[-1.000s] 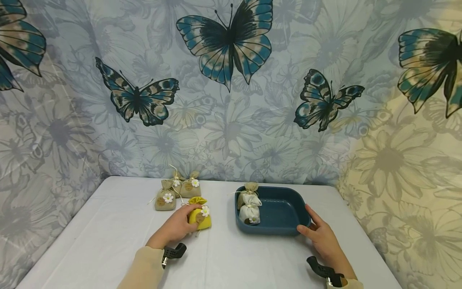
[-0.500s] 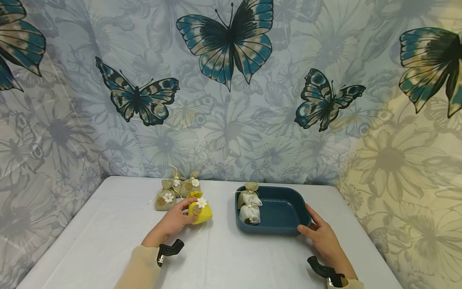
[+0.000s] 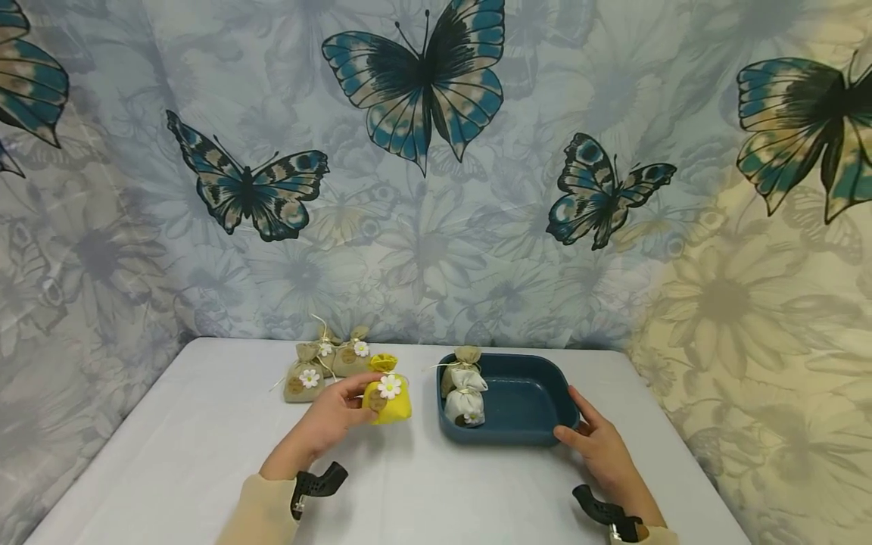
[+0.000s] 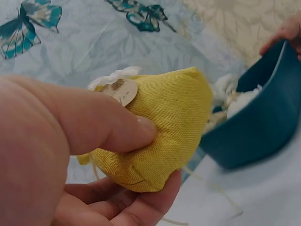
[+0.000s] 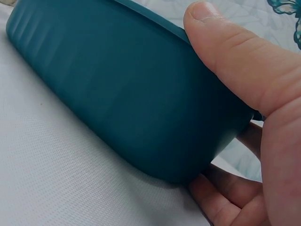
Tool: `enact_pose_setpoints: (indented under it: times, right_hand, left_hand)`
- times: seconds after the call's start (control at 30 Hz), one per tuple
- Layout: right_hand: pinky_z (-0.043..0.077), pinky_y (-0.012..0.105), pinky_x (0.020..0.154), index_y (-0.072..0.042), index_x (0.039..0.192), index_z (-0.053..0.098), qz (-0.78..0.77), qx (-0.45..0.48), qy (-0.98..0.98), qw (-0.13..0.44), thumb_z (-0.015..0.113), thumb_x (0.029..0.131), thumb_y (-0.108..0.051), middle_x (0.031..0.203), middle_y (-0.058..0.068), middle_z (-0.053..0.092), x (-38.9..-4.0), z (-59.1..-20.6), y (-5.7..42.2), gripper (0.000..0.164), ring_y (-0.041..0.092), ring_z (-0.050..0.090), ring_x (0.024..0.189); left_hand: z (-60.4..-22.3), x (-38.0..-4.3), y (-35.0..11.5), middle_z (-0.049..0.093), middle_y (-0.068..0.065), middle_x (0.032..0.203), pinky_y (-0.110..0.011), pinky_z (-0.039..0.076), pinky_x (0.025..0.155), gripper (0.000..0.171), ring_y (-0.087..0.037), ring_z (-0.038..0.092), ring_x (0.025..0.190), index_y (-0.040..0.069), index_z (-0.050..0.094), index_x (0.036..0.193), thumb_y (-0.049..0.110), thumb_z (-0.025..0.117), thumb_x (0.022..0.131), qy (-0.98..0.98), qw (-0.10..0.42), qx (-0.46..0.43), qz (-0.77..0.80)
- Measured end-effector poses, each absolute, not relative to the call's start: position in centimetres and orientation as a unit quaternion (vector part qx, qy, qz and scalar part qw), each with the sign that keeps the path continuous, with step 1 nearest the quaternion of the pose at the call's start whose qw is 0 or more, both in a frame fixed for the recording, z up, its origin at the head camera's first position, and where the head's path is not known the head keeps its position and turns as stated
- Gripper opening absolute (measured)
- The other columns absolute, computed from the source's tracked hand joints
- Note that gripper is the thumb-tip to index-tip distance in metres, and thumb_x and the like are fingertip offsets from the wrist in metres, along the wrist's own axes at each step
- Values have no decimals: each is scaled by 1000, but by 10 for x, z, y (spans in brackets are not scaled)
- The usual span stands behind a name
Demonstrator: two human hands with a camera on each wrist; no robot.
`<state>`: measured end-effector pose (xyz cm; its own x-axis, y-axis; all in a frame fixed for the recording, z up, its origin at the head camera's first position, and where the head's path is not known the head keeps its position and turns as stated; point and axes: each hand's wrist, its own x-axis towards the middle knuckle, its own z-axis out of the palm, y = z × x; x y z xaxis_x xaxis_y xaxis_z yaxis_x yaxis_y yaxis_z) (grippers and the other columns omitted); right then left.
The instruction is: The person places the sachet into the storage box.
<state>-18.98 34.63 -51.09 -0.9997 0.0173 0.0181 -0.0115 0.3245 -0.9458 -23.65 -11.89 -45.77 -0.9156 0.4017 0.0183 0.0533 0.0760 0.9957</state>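
My left hand [image 3: 330,416] pinches a small yellow drawstring pouch [image 3: 395,409] between thumb and fingers, just above the table. A white flower and a round tan tag [image 4: 123,91] decorate the pouch; its tied yellow neck points up and away. On the right, my right hand [image 3: 594,439] grips the end of a dark teal rectangular bin [image 3: 507,436], thumb at the rim and fingers along the outer wall. Inside the bin's left end stand a white pouch [image 3: 465,409] and, partly hidden behind it, a beige pouch [image 3: 466,356].
Several beige pouches [image 3: 303,384] with white flowers stand together at the back left of the white-covered table [image 3: 415,492]. A butterfly-print cloth [image 3: 422,288] hangs behind and along both sides. Black camera mounts [image 3: 320,481] sit on both wrists.
The left hand has lifted the yellow pouch off the table and carried it slightly right, towards the bin. The right hand stays on the bin's end. The head view has shifted slightly.
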Motion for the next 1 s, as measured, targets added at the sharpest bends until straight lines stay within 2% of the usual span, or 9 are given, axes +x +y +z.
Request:
enact_pose_setpoints:
  times: [0.3, 0.5, 0.83, 1.0]
  right_hand:
    - [47, 32, 91, -21, 161, 20, 563, -9, -826, 16, 73, 94, -23, 162, 17, 13, -191, -516, 348, 86, 45, 37, 135]
    - [47, 31, 91, -20, 161, 20, 567, -9, -823, 14, 73, 93, -23, 162, 17, 14, -191, -516, 347, 86, 44, 38, 135]
    - [48, 27, 89, -20, 161, 21, 562, -6, -827, 19, 74, 93, -24, 161, 17, 19, -192, -517, 346, 86, 43, 42, 133]
    - [47, 36, 93, -21, 161, 20, 556, -17, -831, 14, 74, 93, -28, 162, 16, 17, -191, -514, 345, 87, 44, 39, 135]
  left_hand:
    - [-428, -238, -94, 53, -18, 133, -39, 54, 84, 56, -30, 61, 110, 12, 59, 139, -4, 71, 87, 729, 130, 216, 636]
    - [-404, -245, -72, 52, -15, 136, -41, 53, 87, 55, -29, 60, 113, 16, 60, 137, -2, 73, 86, 718, 144, 228, 642]
    - [-384, -265, -17, 53, -16, 133, -39, 52, 88, 56, -31, 57, 113, 8, 55, 139, -6, 69, 87, 648, 167, 260, 696]
    - [-386, -275, 9, 56, -13, 130, -43, 51, 90, 55, -28, 58, 113, 10, 55, 140, -5, 69, 88, 635, 185, 264, 702]
